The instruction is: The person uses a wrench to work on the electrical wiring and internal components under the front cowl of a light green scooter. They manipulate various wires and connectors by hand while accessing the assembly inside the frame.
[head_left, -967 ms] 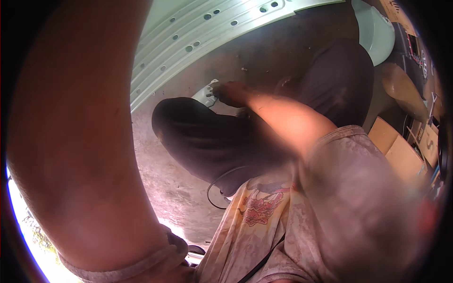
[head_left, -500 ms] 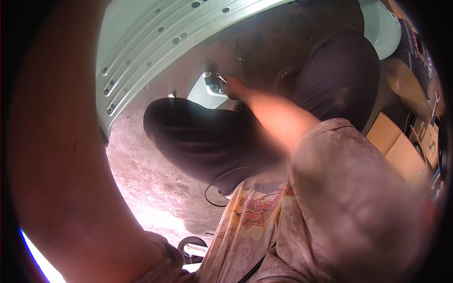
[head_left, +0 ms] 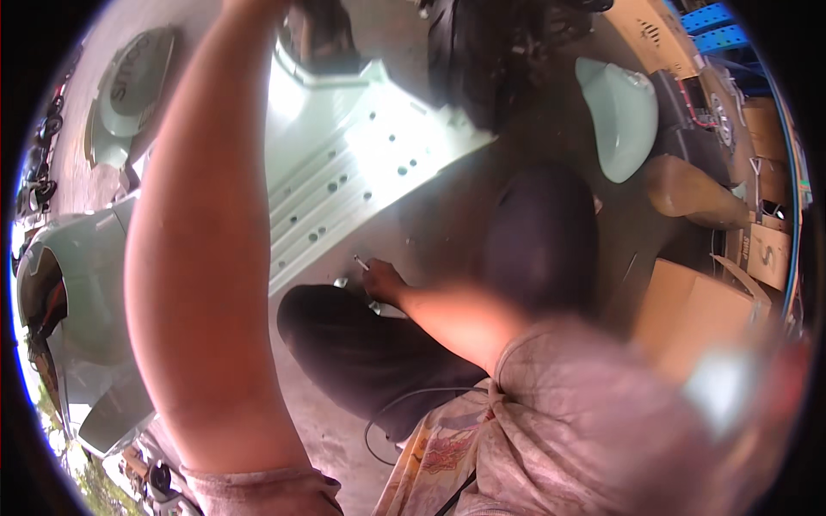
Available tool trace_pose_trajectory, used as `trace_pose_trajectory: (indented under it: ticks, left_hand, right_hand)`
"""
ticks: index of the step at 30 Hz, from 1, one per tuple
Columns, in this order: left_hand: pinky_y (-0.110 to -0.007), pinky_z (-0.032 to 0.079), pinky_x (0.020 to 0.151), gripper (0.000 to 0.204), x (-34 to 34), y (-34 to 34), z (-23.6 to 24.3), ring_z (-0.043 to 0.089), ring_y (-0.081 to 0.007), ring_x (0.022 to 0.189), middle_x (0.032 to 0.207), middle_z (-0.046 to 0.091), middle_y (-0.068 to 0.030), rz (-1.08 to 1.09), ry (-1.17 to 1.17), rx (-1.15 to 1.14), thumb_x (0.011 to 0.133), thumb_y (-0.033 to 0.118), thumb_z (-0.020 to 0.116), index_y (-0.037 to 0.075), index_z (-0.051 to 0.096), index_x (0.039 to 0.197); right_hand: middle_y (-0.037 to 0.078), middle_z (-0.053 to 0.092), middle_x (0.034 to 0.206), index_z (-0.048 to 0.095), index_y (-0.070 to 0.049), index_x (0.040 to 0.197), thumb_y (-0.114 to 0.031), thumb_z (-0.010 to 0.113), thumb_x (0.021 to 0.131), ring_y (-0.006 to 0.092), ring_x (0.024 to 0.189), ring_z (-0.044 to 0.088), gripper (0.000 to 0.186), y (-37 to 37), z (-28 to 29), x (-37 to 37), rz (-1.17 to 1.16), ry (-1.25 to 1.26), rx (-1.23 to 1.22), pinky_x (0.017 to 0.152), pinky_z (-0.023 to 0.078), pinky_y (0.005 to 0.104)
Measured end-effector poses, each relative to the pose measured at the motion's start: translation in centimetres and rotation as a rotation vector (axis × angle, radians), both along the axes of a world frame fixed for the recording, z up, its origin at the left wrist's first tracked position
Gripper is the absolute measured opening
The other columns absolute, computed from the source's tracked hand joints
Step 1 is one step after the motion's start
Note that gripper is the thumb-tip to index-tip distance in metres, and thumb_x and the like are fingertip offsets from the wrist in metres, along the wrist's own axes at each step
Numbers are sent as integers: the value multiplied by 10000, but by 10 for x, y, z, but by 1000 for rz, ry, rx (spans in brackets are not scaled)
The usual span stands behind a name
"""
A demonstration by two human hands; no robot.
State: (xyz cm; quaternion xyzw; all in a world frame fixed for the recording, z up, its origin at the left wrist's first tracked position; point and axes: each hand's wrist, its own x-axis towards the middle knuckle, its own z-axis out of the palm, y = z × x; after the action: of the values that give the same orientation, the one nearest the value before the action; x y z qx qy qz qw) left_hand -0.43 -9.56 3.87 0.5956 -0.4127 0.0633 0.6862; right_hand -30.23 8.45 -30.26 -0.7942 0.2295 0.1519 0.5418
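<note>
A large pale green floor panel point(head_left: 297, 176), ridged and dotted with round holes, lies in front of me. In my right hand point(head_left: 384, 282) is a small silver spanner point(head_left: 361, 261), its tip sticking out past the closed fingers close to the panel's near edge. Just beneath that hand, a small pale green part point(head_left: 394, 312) shows between my bent legs, mostly covered by hand and knee. My left forearm point(head_left: 202, 249) reaches up across the panel's left side. Its hand lies beyond the upper edge, so its fingers are hidden.
More pale green bodywork point(head_left: 95, 301) stands at the left, with a rounded cover point(head_left: 129, 86) farther off. A curved pale green shell point(head_left: 615, 120) lies at the far right, near an opened cardboard box point(head_left: 688, 314). Dark machinery point(head_left: 469, 69) sits beyond the panel.
The view has shifted, bringing in more of the panel and the parts around it. My left arm looks farther from the camera. The spanner stays in my right hand.
</note>
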Motion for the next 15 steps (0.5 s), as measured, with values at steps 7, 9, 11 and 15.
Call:
trace_pose_trajectory:
  ticks: [7,9,11,15]
  left_hand:
    - [-429,444,800,401,19,15,-22,509,-400,965,1029,538,-214,604,-793,316,728,99,598,-18,463,1087]
    - [-451,437,797,431,0,13,-7,488,-445,966,1047,510,-252,596,-772,235,718,84,593,-16,443,1110]
    - [-464,428,802,447,12,24,-14,485,-443,973,1083,481,-264,607,-855,308,731,72,578,-2,434,1148]
    - [-472,422,808,490,-14,36,-20,485,-432,974,1134,428,-275,366,-557,352,743,66,570,17,409,1203]
  right_hand:
    - [215,615,986,597,43,959,-81,506,780,313,944,604,235,-107,143,11,685,219,-379,778,489,379]
    - [181,619,998,582,16,1013,-123,506,802,308,960,592,264,-138,213,-13,616,192,-306,771,484,376]
    - [148,632,947,579,-25,1029,-165,512,826,289,921,602,256,-176,269,-32,551,124,1,745,480,357]
    - [31,611,748,564,-66,1080,-189,504,881,113,626,550,242,-243,319,-49,104,-129,270,584,448,261]
